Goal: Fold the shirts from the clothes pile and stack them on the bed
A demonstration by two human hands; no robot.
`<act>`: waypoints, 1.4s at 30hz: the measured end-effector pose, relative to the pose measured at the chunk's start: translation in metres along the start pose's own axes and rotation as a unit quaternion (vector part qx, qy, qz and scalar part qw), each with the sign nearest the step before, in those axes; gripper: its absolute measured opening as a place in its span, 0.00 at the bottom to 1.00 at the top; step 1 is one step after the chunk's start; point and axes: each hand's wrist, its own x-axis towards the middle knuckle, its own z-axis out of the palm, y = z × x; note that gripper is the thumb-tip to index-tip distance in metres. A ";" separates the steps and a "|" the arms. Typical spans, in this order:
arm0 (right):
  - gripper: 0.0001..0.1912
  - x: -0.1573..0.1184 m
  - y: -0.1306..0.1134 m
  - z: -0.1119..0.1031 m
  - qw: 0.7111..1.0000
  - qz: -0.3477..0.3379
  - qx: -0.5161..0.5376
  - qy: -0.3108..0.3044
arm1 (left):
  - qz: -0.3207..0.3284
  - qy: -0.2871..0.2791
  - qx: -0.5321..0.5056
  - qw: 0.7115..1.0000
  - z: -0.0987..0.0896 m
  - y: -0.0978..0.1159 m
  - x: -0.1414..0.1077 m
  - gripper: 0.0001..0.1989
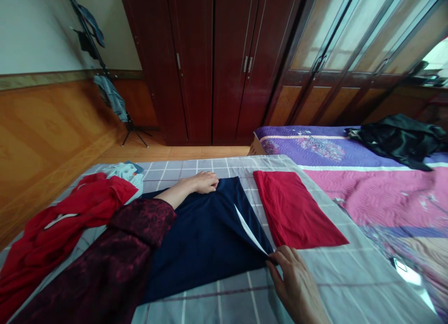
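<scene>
A navy blue garment (pixel 206 230) with a white stripe near its right side lies spread on the checked bed cover (pixel 234 296). My left hand (pixel 203 182), reaching out of a dark maroon patterned sleeve, is closed on the garment's far edge. At the near right corner, my right hand (pixel 292 272) pinches the cloth between thumb and fingers. To the right lies a red garment (pixel 294 207), folded flat into a rectangle. A rumpled heap of red clothing (pixel 80 203) sits at the left, with a pale blue cloth (pixel 124 171) behind it.
A second bed surface with a purple and pink quilt (pixel 378 189) adjoins on the right, bearing a black shiny garment (pixel 399 137). A phone-like object (pixel 408 270) lies near the right edge. Dark red wardrobes (pixel 231 72) and a coat stand (pixel 105 67) stand beyond the bed.
</scene>
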 end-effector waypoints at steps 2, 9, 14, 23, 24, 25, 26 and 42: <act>0.08 -0.002 0.003 -0.001 1.000 0.006 0.010 -0.016 | -0.014 -0.001 0.002 1.000 -0.004 -0.006 0.002 0.05; 0.16 -0.001 0.007 -0.008 0.999 0.041 0.017 -0.027 | -0.060 0.063 0.016 0.996 0.009 0.008 -0.001 0.08; 0.18 -0.007 0.016 -0.014 0.996 0.074 0.006 -0.046 | 0.022 0.087 0.003 0.996 0.013 0.044 0.001 0.09; 0.11 -0.012 0.006 -0.012 0.995 0.086 0.049 -0.014 | 0.116 0.051 -0.035 0.991 0.029 0.072 0.012 0.03; 0.11 -0.011 0.006 -0.012 0.995 0.083 0.048 -0.016 | 0.114 0.055 -0.039 0.991 0.031 0.071 0.013 0.02; 0.11 -0.010 0.006 -0.012 0.996 0.077 0.044 -0.020 | 0.110 0.061 -0.041 0.991 0.033 0.069 0.012 0.02; 0.11 -0.010 0.008 -0.012 0.996 0.072 0.037 -0.026 | 0.103 0.070 -0.043 0.991 0.035 0.068 0.012 0.02; 0.17 0.013 -0.011 0.000 0.962 -0.231 -0.135 0.055 | 0.056 0.172 0.051 0.982 0.075 0.109 -0.026 0.27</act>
